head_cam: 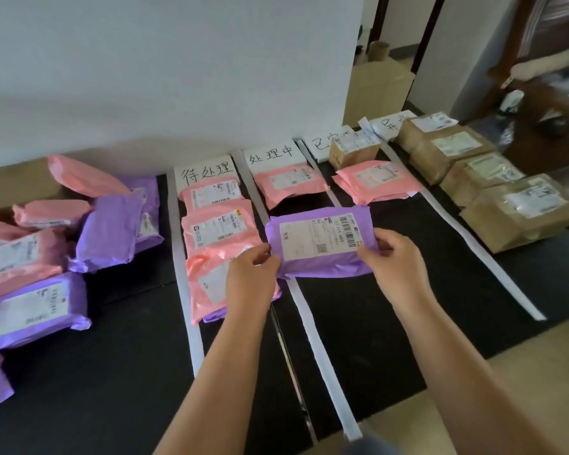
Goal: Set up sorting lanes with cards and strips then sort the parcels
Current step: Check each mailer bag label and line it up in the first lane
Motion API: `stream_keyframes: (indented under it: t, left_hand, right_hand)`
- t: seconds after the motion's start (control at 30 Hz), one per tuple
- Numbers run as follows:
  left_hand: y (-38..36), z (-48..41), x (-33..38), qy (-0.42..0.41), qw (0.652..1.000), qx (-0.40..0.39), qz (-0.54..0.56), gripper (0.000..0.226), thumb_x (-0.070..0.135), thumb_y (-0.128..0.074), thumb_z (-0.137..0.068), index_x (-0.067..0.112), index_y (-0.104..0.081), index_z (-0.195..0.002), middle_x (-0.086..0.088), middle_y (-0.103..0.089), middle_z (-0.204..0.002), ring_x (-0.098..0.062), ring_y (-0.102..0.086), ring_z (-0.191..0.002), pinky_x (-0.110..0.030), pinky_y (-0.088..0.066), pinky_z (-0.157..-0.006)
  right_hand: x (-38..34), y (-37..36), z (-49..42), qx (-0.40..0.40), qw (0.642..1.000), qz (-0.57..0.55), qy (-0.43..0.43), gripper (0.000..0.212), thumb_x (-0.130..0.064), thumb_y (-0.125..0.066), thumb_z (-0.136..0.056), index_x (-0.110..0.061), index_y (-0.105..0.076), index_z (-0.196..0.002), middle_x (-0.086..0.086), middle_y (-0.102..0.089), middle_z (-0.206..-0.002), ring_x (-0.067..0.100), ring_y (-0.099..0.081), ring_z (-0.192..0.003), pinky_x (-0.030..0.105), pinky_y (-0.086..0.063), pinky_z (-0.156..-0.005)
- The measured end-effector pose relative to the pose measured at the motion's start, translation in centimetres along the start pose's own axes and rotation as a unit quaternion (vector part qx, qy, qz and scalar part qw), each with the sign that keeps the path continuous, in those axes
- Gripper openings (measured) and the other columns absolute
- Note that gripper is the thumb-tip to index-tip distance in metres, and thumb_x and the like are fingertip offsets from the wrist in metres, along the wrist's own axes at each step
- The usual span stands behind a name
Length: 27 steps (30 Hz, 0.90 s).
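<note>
Head view: both hands hold one purple parcel (319, 244) label-up, just above the black mat (358, 323). The left hand (252, 274) pinches its left edge and the right hand (395, 261) pinches its right edge, thumbs on top and fingers curled under. The parcel hangs mostly over the second lane, below the pink parcel (289, 183) that lies under the second card (271, 154). Its left corner overhangs the white strip (319, 339) that parts this lane from the first.

The step looks like placing this parcel in a lane. To do it well, I would read the label first – it faces up and is in plain sight – and match it to the right card. Then shift the parcel fully clear of the strip before lowering it, since a loose paper strip will likely skid if a bag drags across it. Set it flat, label up, close beneath the pink parcel so the row stays tight. Let go with both hands together so the soft bag does not twist.

The unsorted pile (46, 257) lies well apart at the left – many parcels remain.
</note>
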State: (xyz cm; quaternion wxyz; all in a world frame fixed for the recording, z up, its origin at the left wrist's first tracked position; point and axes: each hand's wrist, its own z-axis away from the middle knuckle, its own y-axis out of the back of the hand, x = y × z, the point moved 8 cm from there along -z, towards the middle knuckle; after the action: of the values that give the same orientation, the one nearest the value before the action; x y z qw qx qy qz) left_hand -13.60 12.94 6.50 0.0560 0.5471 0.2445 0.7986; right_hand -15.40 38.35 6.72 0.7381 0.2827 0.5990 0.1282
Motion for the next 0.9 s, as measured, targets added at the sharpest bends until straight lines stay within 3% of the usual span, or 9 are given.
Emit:
stream_keyframes:
  t: [0.07,0.2,0.37,0.43,0.53,0.67,0.77,0.83,0.9]
  left_hand:
    - [-1.4,-1.8,-0.1,0.026,0.999,0.006,0.021,0.025,0.016,-0.056,-0.097,0.018,-0.069,-0.119,-0.004,-0.07,-0.1,-0.017,-0.063,-0.074,-0.023,-0.051,-0.064]
    - [-4.2,-5.5,-0.2,0.064,0.998,0.017,0.022,0.031,0.013,-0.056,-0.096,0.016,-0.064,-0.126,0.0,-0.066,-0.097,-0.011,-0.058,-0.075,-0.02,-0.043,-0.063]
    - [-8.0,-10.2,-1.2,0.128,0.99,0.023,0.052,0.036,0.012,-0.06,-0.095,0.011,-0.059,-0.131,-0.006,-0.066,-0.119,-0.024,-0.062,-0.106,-0.036,-0.051,-0.094]
    - [-9.3,-12.2,-1.6,0.133,0.99,0.026,0.04,0.037,0.014,-0.06,-0.095,0.013,-0.058,-0.133,-0.004,-0.063,-0.124,-0.018,-0.058,-0.105,-0.027,-0.047,-0.086]
    - [-10.8,-14.5,-2.3,0.149,0.988,0.024,0.027,0.037,0.014,-0.057,-0.097,0.016,-0.058,-0.134,-0.004,-0.061,-0.127,-0.009,-0.055,-0.088,-0.019,-0.04,-0.066]
    - [-12.0,-16.0,-3.5,0.188,0.981,0.028,0.023,0.04,0.015,-0.052,-0.1,0.02,-0.055,-0.14,-0.004,-0.055,-0.136,-0.005,-0.053,-0.082,-0.016,-0.038,-0.058]
    - [-12.8,-16.0,-3.3,0.175,0.985,0.004,0.007,0.049,0.012,-0.049,-0.101,0.022,-0.044,-0.148,-0.006,-0.048,-0.145,-0.015,-0.056,-0.108,-0.02,-0.046,-0.076]
    - [-13.2,-15.9,-2.9,0.153,0.988,-0.024,-0.015,0.056,0.009,-0.046,-0.101,0.023,-0.033,-0.154,-0.007,-0.039,-0.153,-0.023,-0.045,-0.132,-0.03,-0.041,-0.101]
    - [-13.3,-15.4,-2.5,0.138,0.989,-0.035,-0.035,0.06,0.008,-0.044,-0.102,0.025,-0.025,-0.156,-0.005,-0.027,-0.161,-0.026,-0.032,-0.144,-0.037,-0.03,-0.116]
  right_hand:
    - [0.7,-0.9,-2.8,-0.025,1.0,0.013,-0.007,0.035,-0.021,-0.069,-0.091,-0.024,-0.063,-0.125,-0.002,-0.065,-0.12,0.008,-0.065,-0.096,0.015,-0.046,-0.064]
    - [1.7,-3.3,-9.1,-0.083,0.995,0.047,-0.012,0.036,-0.023,-0.068,-0.091,-0.021,-0.061,-0.127,-0.002,-0.064,-0.122,0.009,-0.066,-0.092,0.018,-0.048,-0.064]
    - [2.6,-6.6,-16.1,-0.154,0.984,0.087,-0.004,0.027,-0.025,-0.065,-0.092,-0.023,-0.063,-0.119,-0.003,-0.066,-0.117,0.014,-0.067,-0.094,0.041,-0.056,-0.088]
    - [3.0,-7.8,-18.2,-0.175,0.98,0.1,-0.002,0.023,-0.026,-0.064,-0.093,-0.022,-0.063,-0.116,-0.001,-0.066,-0.115,0.017,-0.066,-0.096,0.045,-0.054,-0.092]
    - [3.6,-9.6,-20.6,-0.208,0.97,0.127,-0.003,0.026,-0.025,-0.064,-0.093,-0.022,-0.062,-0.119,0.001,-0.064,-0.117,0.021,-0.065,-0.101,0.048,-0.051,-0.096]
    - [4.4,-11.4,-22.2,-0.235,0.958,0.162,0.002,0.038,-0.024,-0.064,-0.095,-0.021,-0.055,-0.132,0.004,-0.057,-0.13,0.024,-0.06,-0.113,0.049,-0.046,-0.102]
    - [4.7,-11.8,-22.6,-0.233,0.959,0.164,0.005,0.053,-0.022,-0.063,-0.096,-0.022,-0.043,-0.145,0.006,-0.052,-0.141,0.025,-0.055,-0.124,0.05,-0.043,-0.107]
    - [4.7,-11.8,-22.5,-0.232,0.959,0.164,0.011,0.061,-0.021,-0.063,-0.096,-0.02,-0.037,-0.15,0.008,-0.049,-0.146,0.026,-0.052,-0.129,0.05,-0.042,-0.109]
    - [4.7,-11.8,-22.4,-0.232,0.959,0.159,0.018,0.062,-0.021,-0.063,-0.096,-0.019,-0.036,-0.151,0.009,-0.049,-0.146,0.026,-0.052,-0.129,0.05,-0.042,-0.109]
